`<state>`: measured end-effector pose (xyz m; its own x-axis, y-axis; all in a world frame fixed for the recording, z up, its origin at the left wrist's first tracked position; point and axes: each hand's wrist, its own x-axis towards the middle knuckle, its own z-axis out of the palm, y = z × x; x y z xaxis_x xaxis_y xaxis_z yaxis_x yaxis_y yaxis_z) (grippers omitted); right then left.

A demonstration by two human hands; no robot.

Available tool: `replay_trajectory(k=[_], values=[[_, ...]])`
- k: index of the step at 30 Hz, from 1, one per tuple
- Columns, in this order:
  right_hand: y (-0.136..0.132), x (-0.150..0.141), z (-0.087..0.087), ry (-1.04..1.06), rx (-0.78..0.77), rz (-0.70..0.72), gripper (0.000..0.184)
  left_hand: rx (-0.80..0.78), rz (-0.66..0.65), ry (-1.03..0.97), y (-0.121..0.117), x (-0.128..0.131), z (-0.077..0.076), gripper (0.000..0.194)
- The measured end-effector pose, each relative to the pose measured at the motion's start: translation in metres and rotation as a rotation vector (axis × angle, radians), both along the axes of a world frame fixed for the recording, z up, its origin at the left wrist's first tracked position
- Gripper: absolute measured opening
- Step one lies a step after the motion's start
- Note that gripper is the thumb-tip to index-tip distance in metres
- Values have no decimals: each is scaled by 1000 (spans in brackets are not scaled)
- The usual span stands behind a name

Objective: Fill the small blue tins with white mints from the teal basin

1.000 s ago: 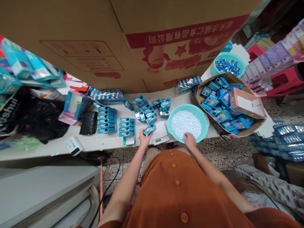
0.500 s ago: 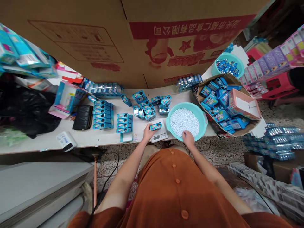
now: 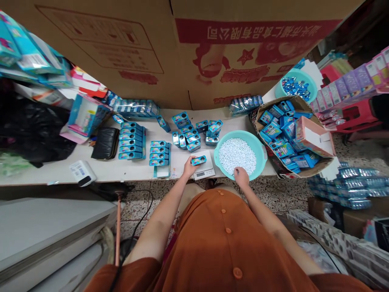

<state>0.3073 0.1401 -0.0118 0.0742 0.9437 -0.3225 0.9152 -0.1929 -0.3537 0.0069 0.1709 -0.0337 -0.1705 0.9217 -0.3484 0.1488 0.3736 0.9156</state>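
My left hand [image 3: 189, 167] is closed around the left end of a small blue candy box [image 3: 198, 161] with a dark round spot on its upper face. The box is held over a white digital scale [image 3: 205, 173]. My right hand [image 3: 241, 176] is at the near rim of a turquoise basin [image 3: 260, 156], its fingers curled together over the white pellets [image 3: 237, 154] inside. Something small and dark shows at those fingertips, too small to name. Beyond the scale stand several loose blue boxes [image 3: 193, 138], some silvery on the side.
Left of the scale are stacked rows of blue boxes [image 3: 130, 140], a black wallet [image 3: 105, 143] and a white device [image 3: 82, 173]. An open carton [image 3: 253, 117] of blue packs stands right of the basin. A tall cardboard box [image 3: 182, 89] closes off the back.
The view has shifted slightly. My left hand still holds the blue candy box over the scale, and my right hand remains at the basin with its fingers closed.
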Motion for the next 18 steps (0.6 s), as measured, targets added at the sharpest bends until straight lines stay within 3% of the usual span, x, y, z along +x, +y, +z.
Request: replay_trajectory(k=[4,7,13,18], values=[[0,1,-3,4,27,0,30,85,-18,107,-10,-5,-6,60],[-1,1,-5,1,30,3,29,91,46,211,-33,-12,-13,72],[-1,0,-4,-10,20,-7,30,-58,161,342,-96,-33,-32,66],[-2,-1,-2,-28,14,-13,30,-124,184,383,-123,-44,-39,61]])
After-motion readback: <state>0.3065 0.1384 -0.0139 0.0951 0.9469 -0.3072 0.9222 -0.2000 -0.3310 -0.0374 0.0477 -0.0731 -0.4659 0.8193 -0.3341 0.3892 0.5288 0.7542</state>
